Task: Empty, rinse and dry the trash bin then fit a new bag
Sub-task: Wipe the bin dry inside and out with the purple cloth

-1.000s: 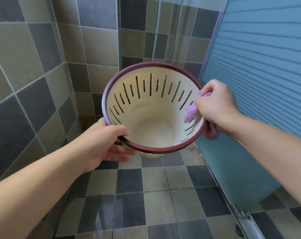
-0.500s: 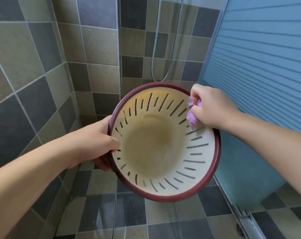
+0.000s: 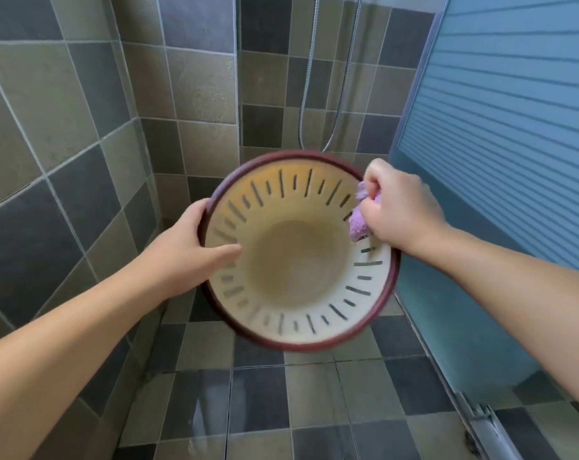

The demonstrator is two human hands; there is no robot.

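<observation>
gripping round slotted plastic bin (image 3: 314, 323), right hand (image 3: 402, 207) pressing fuzzy purple cloth (image 3: 358, 224)

Head view — close, facing down into the bin (image 3: 298, 293).

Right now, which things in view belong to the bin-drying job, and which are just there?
In the job:
- bin, held up by its rim
- purple cloth, against the inside wall
- left hand, gripping the rim
- right hand, gripping the cloth

Just there:
- shower hose
- blue door
- floor tiles
</observation>
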